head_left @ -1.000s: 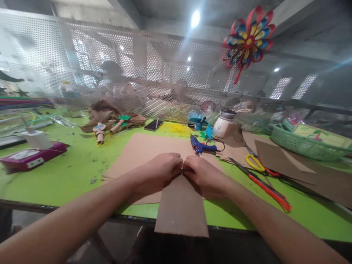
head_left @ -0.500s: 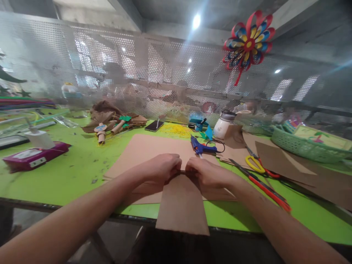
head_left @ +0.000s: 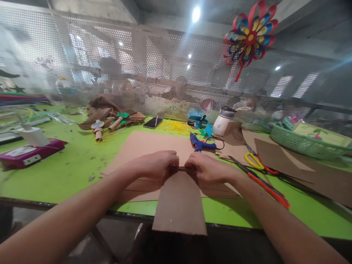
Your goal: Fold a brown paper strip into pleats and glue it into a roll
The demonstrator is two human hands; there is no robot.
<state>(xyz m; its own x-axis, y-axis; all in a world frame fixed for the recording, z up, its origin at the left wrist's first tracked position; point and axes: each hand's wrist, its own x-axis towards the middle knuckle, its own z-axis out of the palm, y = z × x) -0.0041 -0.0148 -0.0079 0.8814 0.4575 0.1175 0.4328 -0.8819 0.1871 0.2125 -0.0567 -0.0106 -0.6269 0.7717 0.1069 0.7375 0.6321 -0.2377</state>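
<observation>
A strip of brown kraft paper point(head_left: 180, 209) hangs towards me over the table's front edge. Its far end has a narrow folded or rolled edge. My left hand point(head_left: 162, 163) pinches that edge at its left corner, fingers curled. At the right corner my right hand point(head_left: 205, 167) grips the same edge, thumb and fingers pressed together. Both hands rest over a stack of larger brown paper sheets point(head_left: 143, 143) on the green table. Just beyond my right hand lies a blue glue gun point(head_left: 202, 143). The fingertips are partly hidden behind the knuckles.
Scissors with orange handles point(head_left: 269, 189) and yellow-handled scissors point(head_left: 254, 161) lie at right, near a green basket point(head_left: 308, 141). A white bottle point(head_left: 222, 123), a phone point(head_left: 153, 123) and paper dolls point(head_left: 98, 126) stand or lie farther back. A purple power strip point(head_left: 33, 152) sits left.
Both hands still hold the strip's far edge, with the fingers slightly shifted along the fold. The whole view has moved a little; objects on the table stay in place.
</observation>
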